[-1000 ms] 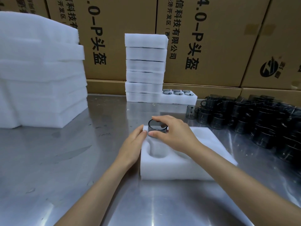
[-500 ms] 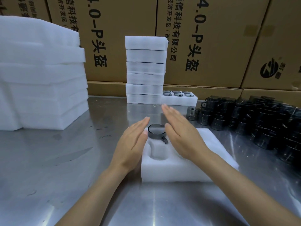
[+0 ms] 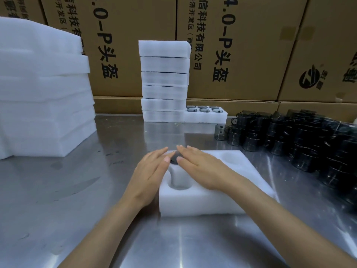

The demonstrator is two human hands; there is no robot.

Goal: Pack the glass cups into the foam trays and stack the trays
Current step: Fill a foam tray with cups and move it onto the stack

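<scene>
On the steel table [image 3: 77,190] a white foam tray [image 3: 212,202] lies near the person. Both the left hand [image 3: 152,171] and right hand [image 3: 201,167] lie flat, fingers straight, gripping nothing, pressing a dark glass cup [image 3: 174,159] into the tray's far-left pocket.

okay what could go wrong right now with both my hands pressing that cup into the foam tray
1. Flat fingers of the left hand and right hand bear on the glass cup; seated crooked, it might chip.
2. The foam tray lies loose on slick steel and may slide.
3. The right forearm passes near the loose cups.
</scene>
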